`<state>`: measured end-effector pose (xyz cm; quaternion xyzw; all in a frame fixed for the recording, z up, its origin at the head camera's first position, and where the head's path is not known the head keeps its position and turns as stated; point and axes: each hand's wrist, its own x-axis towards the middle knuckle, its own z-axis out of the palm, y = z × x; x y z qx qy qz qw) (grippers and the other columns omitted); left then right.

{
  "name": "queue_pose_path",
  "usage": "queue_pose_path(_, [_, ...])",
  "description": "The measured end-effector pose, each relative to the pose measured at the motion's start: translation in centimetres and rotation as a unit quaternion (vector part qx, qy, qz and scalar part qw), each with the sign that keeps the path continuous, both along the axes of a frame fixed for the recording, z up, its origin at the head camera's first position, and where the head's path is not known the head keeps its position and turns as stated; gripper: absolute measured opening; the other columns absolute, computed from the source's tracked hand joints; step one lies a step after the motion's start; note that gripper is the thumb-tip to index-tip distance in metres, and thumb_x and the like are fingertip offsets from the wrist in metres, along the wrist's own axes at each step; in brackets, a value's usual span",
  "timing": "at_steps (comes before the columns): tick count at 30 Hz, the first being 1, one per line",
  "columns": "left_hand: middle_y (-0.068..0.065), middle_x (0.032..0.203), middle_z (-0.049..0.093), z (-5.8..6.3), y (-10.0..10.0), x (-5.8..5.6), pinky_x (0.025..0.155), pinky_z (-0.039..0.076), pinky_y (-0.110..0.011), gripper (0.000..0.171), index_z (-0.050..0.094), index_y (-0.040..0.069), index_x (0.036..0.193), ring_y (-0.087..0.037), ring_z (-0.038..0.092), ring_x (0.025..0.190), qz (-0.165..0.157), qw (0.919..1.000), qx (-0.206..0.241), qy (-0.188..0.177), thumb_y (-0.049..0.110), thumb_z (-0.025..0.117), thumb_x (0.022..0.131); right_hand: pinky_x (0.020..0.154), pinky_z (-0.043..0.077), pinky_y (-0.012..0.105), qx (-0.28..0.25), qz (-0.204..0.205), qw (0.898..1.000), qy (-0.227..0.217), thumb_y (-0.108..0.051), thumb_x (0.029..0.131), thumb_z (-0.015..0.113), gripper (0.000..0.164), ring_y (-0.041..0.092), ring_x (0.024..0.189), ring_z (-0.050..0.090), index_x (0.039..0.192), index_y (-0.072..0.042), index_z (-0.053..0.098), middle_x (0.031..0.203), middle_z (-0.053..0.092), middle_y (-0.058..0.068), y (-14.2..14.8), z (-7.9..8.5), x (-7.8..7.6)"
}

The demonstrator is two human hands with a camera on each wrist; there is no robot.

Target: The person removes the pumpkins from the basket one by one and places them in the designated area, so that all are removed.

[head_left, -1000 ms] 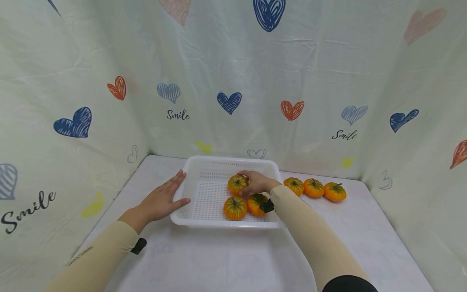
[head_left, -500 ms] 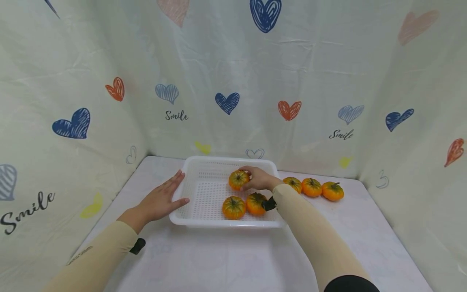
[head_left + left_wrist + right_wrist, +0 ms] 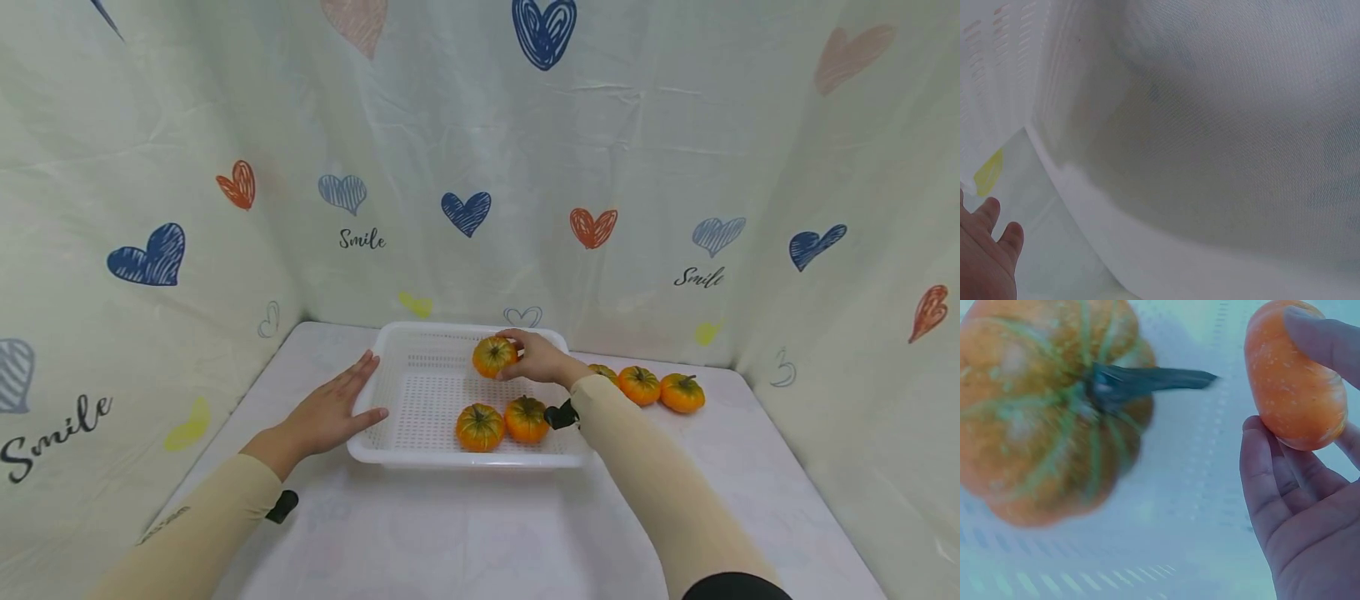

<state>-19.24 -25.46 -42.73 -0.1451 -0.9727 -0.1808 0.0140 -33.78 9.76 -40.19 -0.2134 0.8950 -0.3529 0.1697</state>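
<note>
A white perforated plastic basket [image 3: 423, 458] sits on the table. My left hand [image 3: 322, 421] rests against its left rim, fingers straight and spread. Over the basket's back right part, my right hand [image 3: 542, 358] holds a small orange-and-green pumpkin [image 3: 495, 357] between thumb and fingers. The right wrist view shows this pumpkin [image 3: 1294, 378] from its side, in the grip. Two more pumpkins lie side by side near the basket's front: one in the middle [image 3: 480, 427] and one to its right [image 3: 527, 418], close to the right wrist.
Three pumpkins stand in a row on the table right of the basket: a partly hidden one [image 3: 604, 372], a middle one [image 3: 639, 385] and an outer one [image 3: 682, 393]. A heart-printed curtain [image 3: 525, 150] encloses the white table [image 3: 465, 533] at the back and sides.
My right hand has drawn the held pumpkin back and slightly right, away from the two front ones. My left hand has stayed on the rim. The head view has shifted slightly.
</note>
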Motion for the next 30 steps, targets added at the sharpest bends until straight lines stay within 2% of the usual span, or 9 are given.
queue_pose_path(9, [-0.015,0.165,0.012,0.1,0.0,0.0,0.113,0.024,-0.06,0.09,0.016,0.005,0.159,-0.039,0.02,0.147,0.007,1.0,-0.004,-0.006,0.06,0.051,0.097,0.092,0.054,0.042,-0.04,-0.001,0.999,0.035,-0.021,0.084,0.082,0.077,0.03,0.11,0.059,0.15,-0.019,0.043,0.132,0.053,0.016,2.3,3.0,0.5])
queue_pose_path(18, [-0.016,0.165,0.013,0.1,0.0,0.1,0.113,0.024,-0.061,0.088,0.017,0.005,0.159,-0.04,0.021,0.147,0.006,1.0,0.001,-0.003,0.055,0.054,0.097,0.093,0.052,0.047,-0.058,-0.035,0.996,0.051,-0.026,0.085,0.082,0.077,0.033,0.117,0.053,0.15,-0.021,0.04,0.133,0.052,0.012,6.7,4.9,1.7])
queue_pose_path(25, [-0.015,0.165,0.012,0.1,0.1,0.1,0.113,0.024,-0.061,0.089,0.017,0.005,0.159,-0.04,0.02,0.147,0.003,1.0,0.003,-0.004,0.057,0.052,0.097,0.096,0.05,0.048,-0.079,-0.091,0.992,0.02,-0.029,0.085,0.082,0.084,0.037,0.126,0.05,0.154,-0.025,0.035,0.148,0.043,0.012,10.6,4.9,2.9])
queue_pose_path(30, [-0.014,0.165,0.012,0.0,0.1,0.0,0.113,0.024,-0.061,0.09,0.016,0.006,0.16,-0.04,0.02,0.147,0.005,1.0,0.002,-0.005,0.061,0.05,0.097,0.1,0.048,0.049,-0.098,-0.109,0.989,0.008,-0.027,0.086,0.08,0.086,0.039,0.123,0.053,0.157,-0.023,0.031,0.151,0.038,0.019,12.8,4.3,4.1])
